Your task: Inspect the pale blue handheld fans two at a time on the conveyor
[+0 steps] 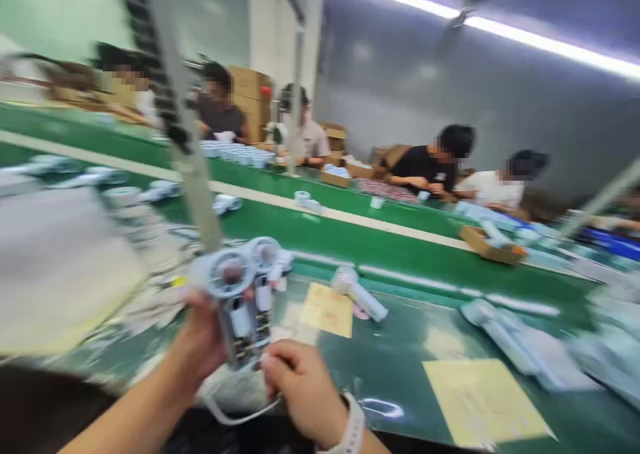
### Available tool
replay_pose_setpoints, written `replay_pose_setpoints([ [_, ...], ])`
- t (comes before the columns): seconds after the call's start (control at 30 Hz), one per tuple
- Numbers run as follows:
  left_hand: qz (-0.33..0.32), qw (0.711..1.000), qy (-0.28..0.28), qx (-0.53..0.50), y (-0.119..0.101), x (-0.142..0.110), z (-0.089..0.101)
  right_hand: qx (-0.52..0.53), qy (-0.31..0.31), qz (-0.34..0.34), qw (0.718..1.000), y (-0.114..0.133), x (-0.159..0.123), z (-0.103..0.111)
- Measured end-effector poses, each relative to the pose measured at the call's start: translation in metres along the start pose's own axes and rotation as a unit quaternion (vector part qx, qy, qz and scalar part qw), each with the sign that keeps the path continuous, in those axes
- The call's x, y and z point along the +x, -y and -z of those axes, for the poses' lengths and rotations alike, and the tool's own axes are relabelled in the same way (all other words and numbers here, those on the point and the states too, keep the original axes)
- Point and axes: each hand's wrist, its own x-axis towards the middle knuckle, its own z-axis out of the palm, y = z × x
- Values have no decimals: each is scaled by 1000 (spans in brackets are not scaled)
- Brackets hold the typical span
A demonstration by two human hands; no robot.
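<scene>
Gripping two open pale-blue casings (240,317), the left hand (200,337) wraps one side.
Right hand (305,387) curls closed at their lower ends, near the tabletop's (390,347) edge; bare surface opens rightward.

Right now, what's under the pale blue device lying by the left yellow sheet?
The pale blue device overlaps the yellow sheet, and something pink peeks out beside its handle. Whatever the device covers is hidden.

Nearer than the green conveyor (400,257): two hands, the left hand (203,337) and right hand (300,384), two ring-headed housings (231,274), two yellow paper squares (327,309), one white wristband (353,422). On it: one cardboard tray (493,251).
</scene>
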Motion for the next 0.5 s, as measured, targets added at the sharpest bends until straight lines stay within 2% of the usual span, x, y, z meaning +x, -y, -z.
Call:
replay_pose_setpoints([
  [0.07, 34, 999, -7, -2, -5, 6, 14, 22, 27, -4, 999, 2, -5, -4],
  [0.13, 33, 999, -19, -37, -7, 9, 19, 24, 50, 1, 998, 4, -7, -8],
  [0.27, 9, 995, -43, -91, -11, 2, 11, 8, 103, 6, 995, 6, -13, -16],
  [0.4, -2, 994, -38, -99, -11, -6, 7, 49, 57, -13, 997, -1, -19, -28],
  [0.5, -12, 996, -46, -75, -7, -8, 10, 121, 26, -56, 991, -9, -24, -39],
])
